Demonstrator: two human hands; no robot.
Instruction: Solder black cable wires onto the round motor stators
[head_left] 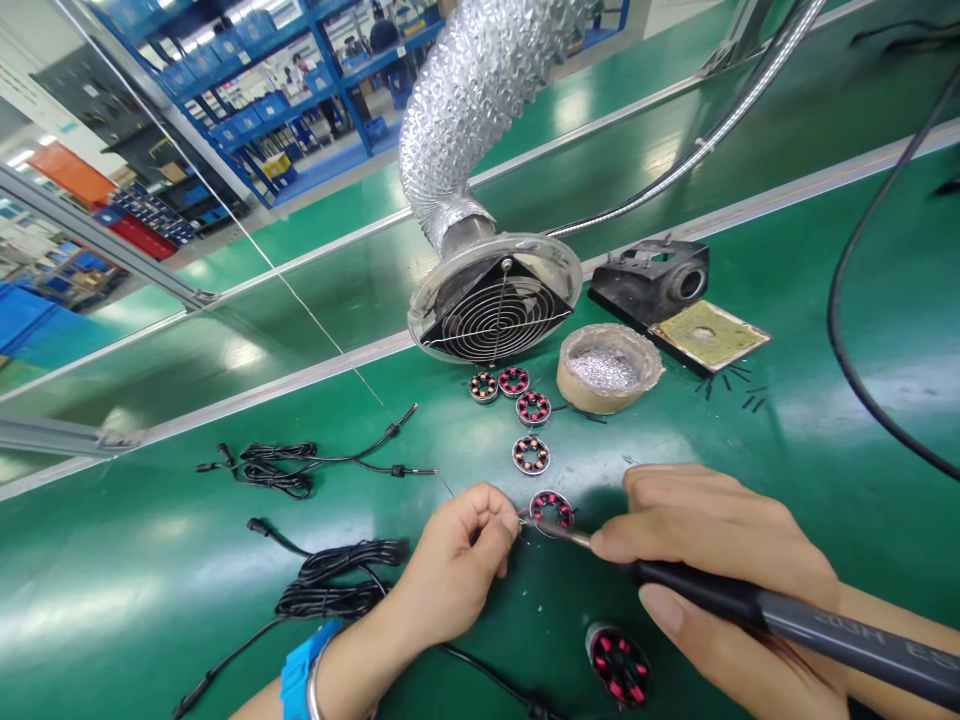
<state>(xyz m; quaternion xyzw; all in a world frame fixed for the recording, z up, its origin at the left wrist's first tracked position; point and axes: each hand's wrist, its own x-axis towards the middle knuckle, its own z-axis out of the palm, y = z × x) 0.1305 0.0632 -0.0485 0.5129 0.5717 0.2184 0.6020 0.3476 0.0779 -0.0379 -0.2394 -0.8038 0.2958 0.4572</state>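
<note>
My right hand [720,560] is closed round a dark soldering iron [787,622], whose metal tip rests against a small ring-shaped motor stator [551,509] with red and copper coils on the green mat. My left hand [457,565] is pinched on a thin solder wire [315,320], feeding its end to the same spot at the stator's left edge. A blue wristband sits on my left wrist. Several more stators [531,455] lie in a line behind, and another stator [619,665] lies near my right palm.
A fume extractor fan [495,300] on a silver flexible duct stands behind the stators. To its right are a tan tip-cleaner pot [609,368] and a black iron stand with a yellow sponge [709,335]. Black cable bundles [341,580] lie at left. A black cord [847,350] loops at right.
</note>
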